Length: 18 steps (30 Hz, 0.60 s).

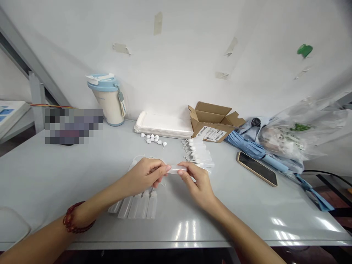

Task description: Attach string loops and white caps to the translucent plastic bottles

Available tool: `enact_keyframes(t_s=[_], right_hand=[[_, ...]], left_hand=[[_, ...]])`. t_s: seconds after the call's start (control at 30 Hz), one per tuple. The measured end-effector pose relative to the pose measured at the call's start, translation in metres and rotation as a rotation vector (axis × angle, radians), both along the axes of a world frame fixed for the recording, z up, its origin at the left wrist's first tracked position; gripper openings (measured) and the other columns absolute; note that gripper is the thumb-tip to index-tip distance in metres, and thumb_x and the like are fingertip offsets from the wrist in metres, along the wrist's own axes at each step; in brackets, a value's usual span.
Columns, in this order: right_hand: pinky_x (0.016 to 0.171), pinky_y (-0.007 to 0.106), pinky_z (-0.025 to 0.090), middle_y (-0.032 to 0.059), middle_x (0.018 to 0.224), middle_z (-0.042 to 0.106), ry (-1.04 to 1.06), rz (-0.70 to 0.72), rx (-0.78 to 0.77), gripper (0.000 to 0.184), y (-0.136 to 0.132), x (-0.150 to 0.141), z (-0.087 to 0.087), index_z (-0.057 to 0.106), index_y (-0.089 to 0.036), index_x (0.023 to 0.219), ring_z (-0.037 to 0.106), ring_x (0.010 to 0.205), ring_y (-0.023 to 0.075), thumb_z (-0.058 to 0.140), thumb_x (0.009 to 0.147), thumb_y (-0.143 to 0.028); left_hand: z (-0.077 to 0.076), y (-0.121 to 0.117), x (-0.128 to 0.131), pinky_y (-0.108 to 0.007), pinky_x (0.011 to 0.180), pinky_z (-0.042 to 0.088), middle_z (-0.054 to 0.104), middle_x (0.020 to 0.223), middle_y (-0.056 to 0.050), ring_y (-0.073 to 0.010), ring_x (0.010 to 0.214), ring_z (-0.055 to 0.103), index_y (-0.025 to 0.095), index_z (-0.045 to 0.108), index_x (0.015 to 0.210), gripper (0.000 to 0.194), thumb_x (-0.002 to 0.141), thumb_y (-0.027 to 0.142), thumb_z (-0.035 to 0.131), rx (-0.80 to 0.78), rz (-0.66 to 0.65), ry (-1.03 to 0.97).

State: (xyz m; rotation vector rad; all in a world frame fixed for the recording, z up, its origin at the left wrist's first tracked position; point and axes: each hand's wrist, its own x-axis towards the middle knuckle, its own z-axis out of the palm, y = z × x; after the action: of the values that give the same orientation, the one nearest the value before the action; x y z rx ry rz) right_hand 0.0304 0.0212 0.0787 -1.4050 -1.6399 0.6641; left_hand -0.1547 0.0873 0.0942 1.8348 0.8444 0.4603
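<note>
A small translucent plastic bottle (174, 169) lies sideways above the table, held between my two hands. My left hand (147, 175) pinches its left end, and the fingers cover that end. A thin white string hangs just below these fingers. My right hand (198, 179) grips the bottle's right end between thumb and fingers. Under my left wrist, several similar bottles (137, 206) lie side by side, their necks pointing away from me. Beyond my right hand is a stack of capped bottles (198, 148) with white strings. Several loose white caps (154, 138) lie farther back.
Against the wall stand a blue-lidded tumbler (108, 102), a stack of white envelopes (167, 124) and an open cardboard box (210, 126). To the right lie a phone (257, 168), a folded blue umbrella (247, 145) and a clear plastic bag (291, 137). The table's front edge (154, 245) runs close to me.
</note>
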Motion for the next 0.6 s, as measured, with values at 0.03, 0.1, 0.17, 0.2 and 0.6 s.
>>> enact_keyframes(t_s=[0.03,0.1,0.17,0.2,0.6], right_hand=[[0.055,0.026,0.036,0.0008,0.062,0.054,-0.007,0.000,-0.008,0.025,-0.0002,-0.0002,0.0003,0.063,-0.018,0.088,0.048,0.057,0.0139,0.048,0.089,-0.037],[0.053,0.025,0.034,-0.0010,0.057,0.050,0.002,0.007,-0.047,0.027,-0.0001,-0.0003,0.0015,0.062,-0.017,0.083,0.044,0.053,0.0126,0.046,0.090,-0.038],[0.051,0.024,0.031,-0.0024,0.053,0.046,0.036,0.018,-0.095,0.030,0.0004,0.0002,0.0030,0.060,-0.017,0.076,0.041,0.050,0.0115,0.045,0.090,-0.040],[0.050,0.024,0.031,-0.0027,0.051,0.045,0.056,0.025,-0.117,0.032,0.0008,0.0005,0.0038,0.059,-0.017,0.073,0.039,0.049,0.0111,0.045,0.090,-0.041],[0.036,0.022,0.039,-0.0078,0.048,0.028,0.613,0.147,-0.418,0.040,0.0078,0.0031,0.0023,0.045,-0.018,0.056,0.028,0.040,0.0063,0.060,0.078,-0.047]], left_hand=[[0.0000,-0.0004,0.0003,-0.022,0.053,0.045,0.052,0.048,0.003,-0.0122,0.051,0.055,0.018,0.051,0.057,0.043,0.089,0.045,0.043,0.007,0.002,0.001],[-0.0001,-0.0012,0.0011,-0.023,0.057,0.047,0.051,0.045,0.004,-0.0112,0.047,0.053,0.018,0.051,0.055,0.044,0.089,0.044,0.044,0.000,0.004,-0.006],[-0.0008,-0.0016,0.0021,-0.025,0.064,0.049,0.051,0.044,0.004,-0.0105,0.046,0.052,0.017,0.052,0.053,0.045,0.090,0.042,0.044,-0.024,-0.005,-0.030],[-0.0013,-0.0017,0.0026,-0.026,0.068,0.050,0.052,0.044,0.004,-0.0104,0.047,0.052,0.017,0.052,0.053,0.046,0.090,0.042,0.044,-0.036,-0.012,-0.044],[-0.0033,-0.0075,0.0047,-0.019,0.048,0.039,0.059,0.052,0.002,-0.0090,0.047,0.052,0.016,0.060,0.063,0.032,0.089,0.032,0.049,0.248,-0.016,-0.071]])
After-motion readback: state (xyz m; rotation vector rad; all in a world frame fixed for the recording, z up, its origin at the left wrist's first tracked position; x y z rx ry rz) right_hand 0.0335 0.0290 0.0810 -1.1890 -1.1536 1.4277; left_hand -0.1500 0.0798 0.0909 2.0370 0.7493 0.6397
